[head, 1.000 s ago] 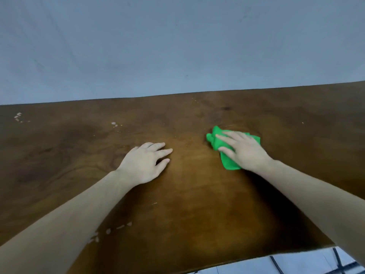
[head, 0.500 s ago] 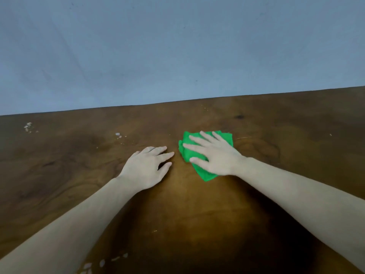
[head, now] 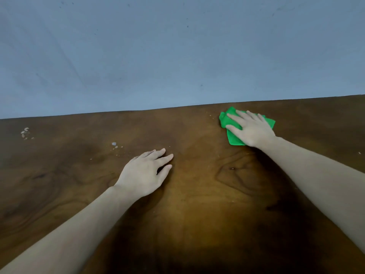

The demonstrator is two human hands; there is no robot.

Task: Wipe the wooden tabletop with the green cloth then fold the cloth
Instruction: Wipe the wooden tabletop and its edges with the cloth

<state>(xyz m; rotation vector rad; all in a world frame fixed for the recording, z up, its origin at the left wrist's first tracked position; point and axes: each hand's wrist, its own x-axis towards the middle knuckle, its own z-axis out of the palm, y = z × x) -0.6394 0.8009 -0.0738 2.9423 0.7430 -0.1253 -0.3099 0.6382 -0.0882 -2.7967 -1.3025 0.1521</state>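
Observation:
A bunched green cloth (head: 227, 119) lies on the dark wooden tabletop (head: 197, 204), close to its far edge at the right. My right hand (head: 250, 129) presses flat on top of the cloth with fingers spread, covering most of it. My left hand (head: 146, 173) rests palm down on the bare wood near the middle, fingers slightly apart, holding nothing.
A plain blue-grey wall (head: 177, 56) rises right behind the table's far edge. Small white specks (head: 114, 144) sit on the wood left of my left hand, and another cluster of specks (head: 25, 132) lies at the far left.
My right hand has slid the cloth away from me and to the right, from beside my left hand to near the far edge. My left hand has stayed in place.

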